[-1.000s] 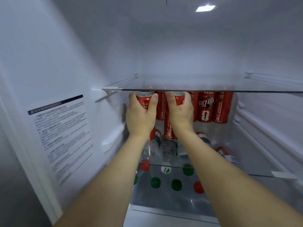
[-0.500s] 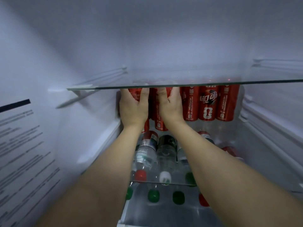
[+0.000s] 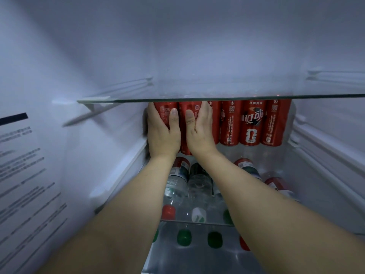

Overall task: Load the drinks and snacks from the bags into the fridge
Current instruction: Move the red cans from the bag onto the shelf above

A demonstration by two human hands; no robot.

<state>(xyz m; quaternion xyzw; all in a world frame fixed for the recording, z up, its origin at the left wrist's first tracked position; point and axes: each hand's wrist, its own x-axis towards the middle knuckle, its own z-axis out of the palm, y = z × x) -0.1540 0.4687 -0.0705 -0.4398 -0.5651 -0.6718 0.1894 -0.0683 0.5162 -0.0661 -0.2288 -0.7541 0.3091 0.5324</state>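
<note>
The left hand (image 3: 162,133) wraps one red can (image 3: 165,113), thumb across its near face and fingers curled round the far left side; the right hand (image 3: 199,131) grips a second red can (image 3: 190,115) just beside it, thumb on the front. Both cans stand upright at the far left of the middle shelf, under the glass shelf above (image 3: 217,98), and look close to their final spots (whether their bases already rest on the shelf is hidden by the hands).

To their right, touching in a row along the back, stand more red cans (image 3: 251,123), so this row looks nearly filled. Nearer on the same shelf lie water bottles (image 3: 197,186) on their sides, caps toward the camera, and more green and red caps (image 3: 184,237) show on the level below.

Drinks seem largely loaded. No snacks appear anywhere in the fridge, and the bags are out of view, so how much is left cannot be told.
</note>
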